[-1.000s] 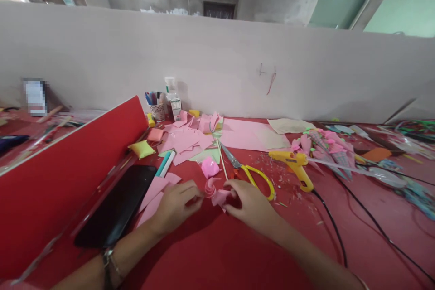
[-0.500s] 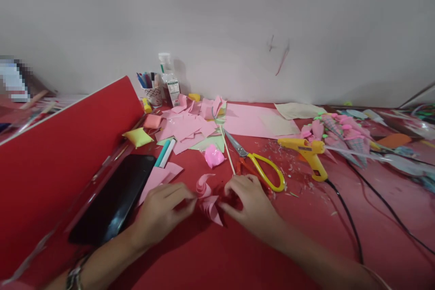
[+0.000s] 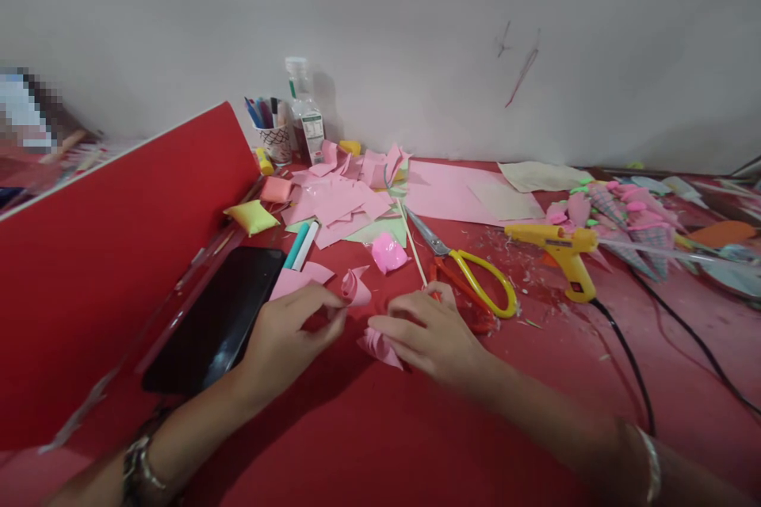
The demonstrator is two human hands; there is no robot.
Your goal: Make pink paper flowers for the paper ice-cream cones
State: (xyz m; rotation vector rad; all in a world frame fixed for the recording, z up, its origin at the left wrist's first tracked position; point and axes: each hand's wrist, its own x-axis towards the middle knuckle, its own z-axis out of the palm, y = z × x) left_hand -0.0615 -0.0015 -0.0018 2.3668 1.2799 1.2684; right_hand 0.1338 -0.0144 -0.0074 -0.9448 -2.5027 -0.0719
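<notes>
Low over the red tabletop (image 3: 369, 444), both of the person's hands work on small pieces of pink paper. The left hand (image 3: 285, 341) has its thumb and forefinger pinched on the edge of a curled pink paper petal (image 3: 355, 287), which stands up off the table just beyond the fingertips. The right hand (image 3: 431, 337) lies palm down with its fingers closed over a second, folded pink paper piece (image 3: 380, 347) — only the pointed end shows from under the fingertips, touching the table. The two paper pieces sit close together between the hands, apart from each other.

To the left of the left hand a black tablet (image 3: 219, 317) lies flat beside an upright red divider board (image 3: 119, 253). A teal-and-white marker (image 3: 300, 245) rests just past the tablet's far corner. Behind the hands lie a crumpled ball of bright pink paper (image 3: 388, 252), a thin wooden stick (image 3: 414, 247) and a pair of yellow-handled scissors (image 3: 469, 273), whose loops are near the right hand. Farther back a loose heap of pink paper squares (image 3: 338, 202) spreads out in front of a patterned cup of pens (image 3: 274, 139) and a clear plastic bottle (image 3: 304, 123) by the wall. To the right a yellow glue gun (image 3: 559, 249) lies on its side — its black cord (image 3: 630, 364) trails toward the near edge.
</notes>
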